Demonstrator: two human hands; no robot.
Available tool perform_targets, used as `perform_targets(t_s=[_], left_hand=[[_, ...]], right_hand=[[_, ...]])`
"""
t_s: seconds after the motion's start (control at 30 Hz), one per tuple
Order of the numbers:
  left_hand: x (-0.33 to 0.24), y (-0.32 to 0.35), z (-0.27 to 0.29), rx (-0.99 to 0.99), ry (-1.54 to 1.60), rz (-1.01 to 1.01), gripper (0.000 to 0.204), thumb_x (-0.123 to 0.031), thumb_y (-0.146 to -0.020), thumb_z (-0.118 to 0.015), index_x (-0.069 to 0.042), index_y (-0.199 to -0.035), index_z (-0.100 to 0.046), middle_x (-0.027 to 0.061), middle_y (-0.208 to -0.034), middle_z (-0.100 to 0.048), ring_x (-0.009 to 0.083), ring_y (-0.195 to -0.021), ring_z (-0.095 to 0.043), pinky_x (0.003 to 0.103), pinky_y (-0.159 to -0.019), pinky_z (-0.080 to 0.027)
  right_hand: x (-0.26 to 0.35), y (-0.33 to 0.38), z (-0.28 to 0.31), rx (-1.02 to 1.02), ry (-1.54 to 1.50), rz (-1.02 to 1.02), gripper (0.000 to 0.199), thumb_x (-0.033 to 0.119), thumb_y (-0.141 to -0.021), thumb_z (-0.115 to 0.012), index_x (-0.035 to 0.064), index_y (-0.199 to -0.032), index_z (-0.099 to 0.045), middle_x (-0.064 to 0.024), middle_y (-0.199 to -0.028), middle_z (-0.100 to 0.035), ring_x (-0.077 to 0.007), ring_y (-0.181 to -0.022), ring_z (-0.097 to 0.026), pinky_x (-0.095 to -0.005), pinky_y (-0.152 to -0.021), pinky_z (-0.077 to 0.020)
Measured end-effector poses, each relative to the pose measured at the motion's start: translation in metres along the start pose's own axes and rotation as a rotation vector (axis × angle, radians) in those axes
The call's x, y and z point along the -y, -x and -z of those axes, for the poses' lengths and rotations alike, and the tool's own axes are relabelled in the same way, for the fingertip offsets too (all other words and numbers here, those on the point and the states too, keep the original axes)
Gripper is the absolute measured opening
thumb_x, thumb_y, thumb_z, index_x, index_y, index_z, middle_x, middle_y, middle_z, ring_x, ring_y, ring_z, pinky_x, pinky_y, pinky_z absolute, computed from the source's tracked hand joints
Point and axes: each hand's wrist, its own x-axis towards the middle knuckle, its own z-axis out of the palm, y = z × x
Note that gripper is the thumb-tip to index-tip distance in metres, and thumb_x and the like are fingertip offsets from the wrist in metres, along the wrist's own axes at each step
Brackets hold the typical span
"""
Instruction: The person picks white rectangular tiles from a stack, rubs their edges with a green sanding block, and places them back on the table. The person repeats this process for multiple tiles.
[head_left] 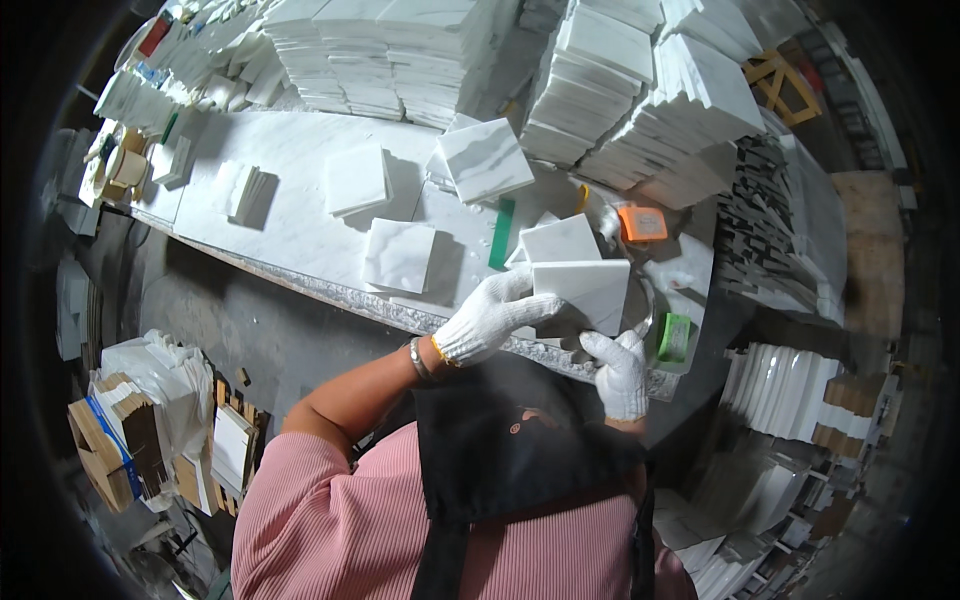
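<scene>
A square white marble tile [590,290] with grey veins is held tilted up at the front of the stone bench. My left hand [503,315], in a white knit glove, grips its left side, with the thumb near the lower edge. At the tile's lower right corner is my right hand [618,374], also gloved, with its fingers bent round the corner and partly hidden. Just behind the held tile lies another marble tile [562,243] on a small pile. To its left, a green strip [502,234] lies flat on the bench.
An orange block [642,224] and a green block [674,338] sit at the bench's right. Small tile stacks [400,255], [357,180] and a larger veined tile [487,160] are spread leftward. Tall tile stacks [590,85] line the back. Cardboard boxes [105,450] stand on the floor at left.
</scene>
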Motion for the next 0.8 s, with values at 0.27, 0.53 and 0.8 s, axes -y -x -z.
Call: perform_targets(t_s=[0.27, 0.53, 0.8], left_hand=[[-0.024, -0.007, -0.006, 0.040, -0.488, -0.060, 0.040, -0.021, -0.096, -0.067, 0.003, -0.127, -0.061, 0.0098, -0.115, -0.067, 0.0132, -0.103, -0.058, 0.031, -0.093, -0.047], [-0.015, -0.019, -0.023, 0.152, -0.687, -0.095, 0.042, -0.030, -0.093, -0.068, 0.001, -0.120, -0.063, 0.0219, -0.105, -0.069, 0.0340, -0.097, -0.067, 0.039, -0.085, -0.051], [-0.004, -0.027, -0.039, 0.193, -0.768, 0.035, 0.042, -0.025, -0.092, -0.071, 0.003, -0.123, -0.062, 0.0121, -0.101, -0.070, 0.0156, -0.089, -0.063, 0.033, -0.082, -0.051]], right_hand=[[0.034, -0.001, 0.021, -0.026, 0.533, 0.400, 0.051, 0.012, -0.088, -0.069, -0.0009, -0.135, -0.054, -0.0126, -0.128, -0.060, -0.0209, -0.117, -0.057, -0.0309, -0.100, -0.0440], [0.031, 0.003, 0.016, 0.034, 0.731, 0.352, 0.032, 0.016, -0.088, -0.073, 0.0021, -0.116, -0.069, -0.0111, -0.102, -0.071, -0.0160, -0.091, -0.066, -0.0298, -0.080, -0.0525], [0.004, 0.019, 0.042, -0.185, 0.493, 0.293, 0.033, 0.018, -0.087, -0.075, -0.0060, -0.108, -0.067, -0.0084, -0.091, -0.070, -0.0104, -0.082, -0.060, -0.0269, -0.075, -0.0504]])
